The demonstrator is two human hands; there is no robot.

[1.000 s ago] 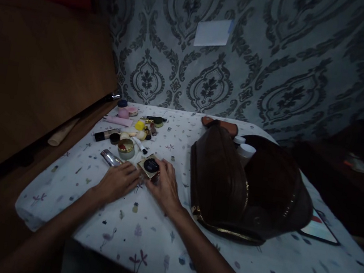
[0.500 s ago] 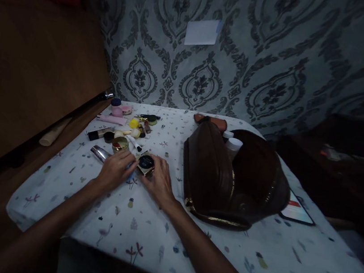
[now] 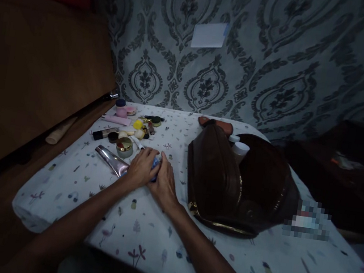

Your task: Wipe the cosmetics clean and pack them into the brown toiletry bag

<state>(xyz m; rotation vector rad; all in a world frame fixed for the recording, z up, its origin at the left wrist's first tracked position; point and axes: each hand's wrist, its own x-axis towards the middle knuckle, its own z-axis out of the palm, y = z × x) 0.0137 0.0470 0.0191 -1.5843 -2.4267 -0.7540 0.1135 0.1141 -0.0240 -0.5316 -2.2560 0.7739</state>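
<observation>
Over the table my left hand (image 3: 143, 167) and my right hand (image 3: 165, 180) meet, fingers curled and nearly touching. Between them shows a sliver of something blue (image 3: 155, 169), mostly covered, so its kind is not clear. The dark-lidded compact jar seen earlier at my right hand is hidden. Just left of my left hand lies a shiny silver-pink squeeze tube (image 3: 111, 161), its end running under the fingers. Behind it are a round gold-rimmed jar (image 3: 124, 147) and a white-handled makeup brush (image 3: 137, 142).
Right of my hands stands an open brown leather bag (image 3: 212, 177) with white-capped bottles (image 3: 241, 150) inside. A brown case (image 3: 220, 126) lies behind it. Several cosmetics, including a pink tube (image 3: 116, 120) and black-capped tube (image 3: 104, 133), lie at the back left. A wooden panel (image 3: 44, 58) borders the left.
My hands have moved right and come together, covering the dark-lidded jar. More of the silver-pink tube now shows beside my left hand. The view has shifted slightly.
</observation>
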